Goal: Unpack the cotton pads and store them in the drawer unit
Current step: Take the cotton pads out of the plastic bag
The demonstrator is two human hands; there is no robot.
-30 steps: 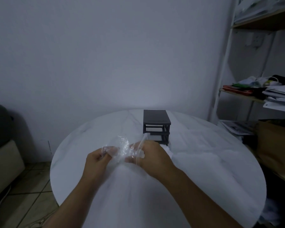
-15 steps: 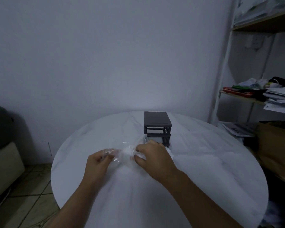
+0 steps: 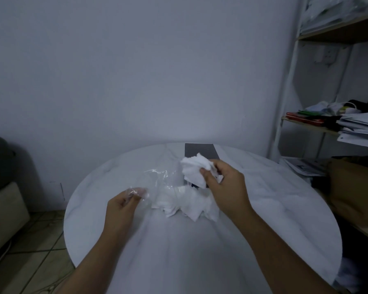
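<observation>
Centre frame, the drawer unit [image 3: 200,150] shows only its top; its front is mostly hidden behind the pads [image 3: 194,170] in the right hand [image 3: 225,185]. Fingertips of the left hand [image 3: 120,206] blur behind the bag [image 3: 157,179]. At the right edge the shelf [image 3: 346,31] is cut off, its clutter unclear

Left hand [image 3: 123,205] pinches plastic bag [image 3: 159,179] while raised right hand [image 3: 225,185] grips cotton pads [image 3: 194,168].

There is only one view, from a wide-angle camera on the person's head. It looks forward and down over the round worktop [image 3: 263,209], quite near. The left hand [image 3: 120,205] and right hand [image 3: 223,183] sit near the centre. The wall [image 3: 136,71] fills the top, a shelf [image 3: 348,30] the right edge, and the floor [image 3: 36,240] the lower left.
</observation>
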